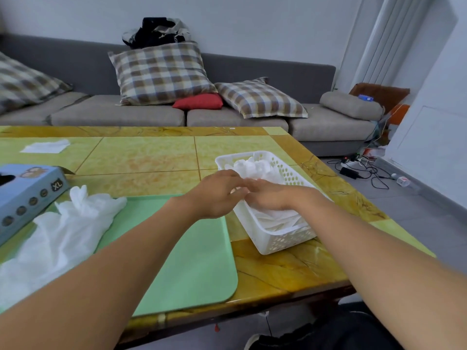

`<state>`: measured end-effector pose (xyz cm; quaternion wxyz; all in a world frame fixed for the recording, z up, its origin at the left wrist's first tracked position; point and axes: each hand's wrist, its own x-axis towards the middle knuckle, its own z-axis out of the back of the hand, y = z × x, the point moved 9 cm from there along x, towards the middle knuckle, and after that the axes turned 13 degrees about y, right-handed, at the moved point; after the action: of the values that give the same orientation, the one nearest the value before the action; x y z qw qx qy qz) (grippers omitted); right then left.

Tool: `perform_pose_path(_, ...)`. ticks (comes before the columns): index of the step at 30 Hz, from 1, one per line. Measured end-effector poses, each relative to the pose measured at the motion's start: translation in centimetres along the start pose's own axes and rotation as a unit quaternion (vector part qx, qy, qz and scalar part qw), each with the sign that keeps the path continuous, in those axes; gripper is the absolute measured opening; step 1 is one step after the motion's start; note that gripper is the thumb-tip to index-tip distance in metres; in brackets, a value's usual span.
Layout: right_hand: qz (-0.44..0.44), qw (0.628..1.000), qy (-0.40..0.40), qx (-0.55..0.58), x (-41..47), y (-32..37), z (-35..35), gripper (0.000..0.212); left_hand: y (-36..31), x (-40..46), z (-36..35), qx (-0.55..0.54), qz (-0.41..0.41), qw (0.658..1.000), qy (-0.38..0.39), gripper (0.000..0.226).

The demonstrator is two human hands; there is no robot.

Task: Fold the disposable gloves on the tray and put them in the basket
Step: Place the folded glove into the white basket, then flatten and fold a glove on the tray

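A white perforated basket [285, 239] stands on the table right of a green tray [192, 261]. It holds several folded white gloves [254, 167]. Both hands meet over the basket's middle. My left hand [214, 194] and my right hand [269, 197] pinch a small folded glove [238, 190] between their fingertips, low over the gloves inside. Only a sliver of it shows. A loose pile of unfolded translucent gloves [63, 231] lies on the tray's left part.
A blue glove box [27, 198] marked XL sits at the left edge, touching the pile. A flat white sheet [45, 146] lies at the table's far left. A grey sofa [121, 114] with cushions stands behind the table. Cables lie on the floor [364, 170] to the right.
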<state>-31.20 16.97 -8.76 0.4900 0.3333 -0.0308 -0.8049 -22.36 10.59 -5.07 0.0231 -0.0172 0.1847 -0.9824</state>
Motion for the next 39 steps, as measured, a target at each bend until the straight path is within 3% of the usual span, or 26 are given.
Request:
perform_pose_path(2,-0.078,0.990,-0.006,-0.116,-1.1,0.6,1.9,0.078,1.1,-1.7,2.1,-0.010,0.003,0.999,-0.039,0.039)
perform_pose_path(4,-0.144,0.960,-0.097,-0.222,-3.4,3.4,4.9,0.071,3.4,-4.1,4.8,0.001,0.046,0.996,-0.077,0.034)
perform_pose_path(6,-0.096,0.943,-0.209,-0.239,-5.5,9.1,6.4,0.052,6.2,-7.2,7.1,0.000,0.106,0.990,-0.095,0.038)
perform_pose_path(7,-0.024,0.949,-0.231,-0.215,-5.6,12.6,5.9,0.044,7.9,-9.0,8.1,-0.002,0.143,0.984,-0.105,0.038)
perform_pose_path(10,0.196,0.967,-0.134,-0.098,-2.4,22.3,-0.3,0.043,13.3,-16.5,9.8,-0.013,0.259,0.957,-0.127,0.037)
perform_pose_path(13,0.245,0.958,-0.056,-0.137,1.5,27.5,-6.5,0.064,17.2,-23.5,9.2,-0.047,0.342,0.930,-0.129,0.038)
perform_pose_path(16,0.277,0.948,-0.028,-0.151,3.4,30.4,-10.1,0.082,19.1,-27.5,7.8,-0.051,0.387,0.916,-0.094,0.043)
perform_pose_path(21,0.290,0.938,0.011,-0.191,5.5,34.0,-15.5,0.078,21.1,-30.5,5.4,-0.094,0.408,0.908,-0.027,0.043)
perform_pose_path(26,0.279,0.926,0.023,-0.254,5.9,33.4,-16.6,0.068,22.0,-30.2,4.9,-0.122,0.418,0.900,-0.015,0.055)
perform_pose_path(31,0.276,0.944,-0.142,-0.112,3.9,32.4,-12.9,0.058,22.5,-30.3,5.0,-0.129,0.434,0.892,-0.014,0.060)
perform_pose_path(34,0.252,0.957,-0.109,-0.095,4.8,31.6,-13.6,0.042,22.5,-30.6,4.9,-0.161,0.428,0.889,-0.003,0.058)
perform_pose_path(39,0.317,0.947,-0.052,-0.020,5.1,31.6,-13.5,0.017,21.6,-30.5,4.8,-0.149,0.381,0.912,0.023,0.064)
